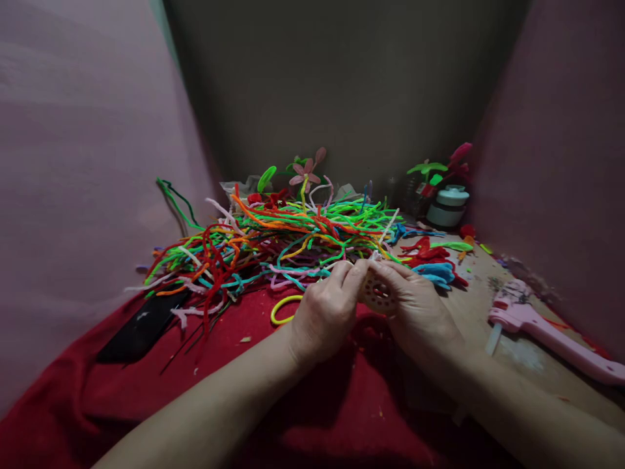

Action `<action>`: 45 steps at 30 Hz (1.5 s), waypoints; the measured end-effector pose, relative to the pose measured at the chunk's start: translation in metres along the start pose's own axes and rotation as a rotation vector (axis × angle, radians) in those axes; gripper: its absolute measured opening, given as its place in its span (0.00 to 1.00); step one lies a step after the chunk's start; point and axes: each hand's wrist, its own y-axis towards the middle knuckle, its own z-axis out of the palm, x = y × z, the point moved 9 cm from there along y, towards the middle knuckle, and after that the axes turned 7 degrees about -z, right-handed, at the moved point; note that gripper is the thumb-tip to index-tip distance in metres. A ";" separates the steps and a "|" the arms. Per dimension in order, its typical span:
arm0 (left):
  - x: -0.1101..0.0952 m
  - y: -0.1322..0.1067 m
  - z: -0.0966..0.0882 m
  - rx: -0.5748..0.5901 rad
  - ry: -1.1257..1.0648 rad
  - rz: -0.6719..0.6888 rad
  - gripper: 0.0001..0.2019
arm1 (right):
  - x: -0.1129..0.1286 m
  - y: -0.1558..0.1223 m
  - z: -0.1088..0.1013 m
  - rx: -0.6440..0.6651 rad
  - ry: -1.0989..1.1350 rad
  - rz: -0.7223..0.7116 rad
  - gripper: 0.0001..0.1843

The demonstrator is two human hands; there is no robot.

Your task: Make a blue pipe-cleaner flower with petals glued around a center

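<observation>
At the far left, one flat black object [144, 326] lies on the red cloth [161, 404], its upper end tucked under a wide heap of fuzzy stems [312, 228], far too many to count, in green, red, orange, blue, pink, yellow and white. One green leaf shape [267, 178] stands up behind the heap, and to its right one pink flower [305, 174] with five petals. On the cloth in front sits one yellow ring [274, 312], partly hidden by the left hand [329, 316], whose thumb and fingers are pinched on the left edge of one pale disc [378, 296]. The disc, pierced with many small holes, is held up between both hands, in front of the heap and above the cloth. The right hand [422, 319] grips its right edge with thumb and fingers. Just beyond that hand lie some red loops [424, 249] and a bundle of blue loops [435, 275], overlapping too much to count. Behind them stands one lidded jar [448, 207]; its contents cannot be made out. At the far right, one pink glue gun [547, 329], with one translucent stick [494, 339], rests on the brown board [481, 286].
</observation>
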 end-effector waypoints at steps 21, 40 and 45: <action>0.038 -0.003 0.016 0.080 -1.250 -0.758 0.07 | 0.008 -0.003 0.007 0.062 -0.094 0.011 0.09; 0.027 0.004 0.003 0.132 -0.859 -0.521 0.08 | 0.000 0.000 0.009 0.119 0.115 0.115 0.07; 0.014 0.007 -0.012 -0.020 -0.509 -0.236 0.06 | -0.005 -0.002 0.008 0.096 0.070 0.129 0.06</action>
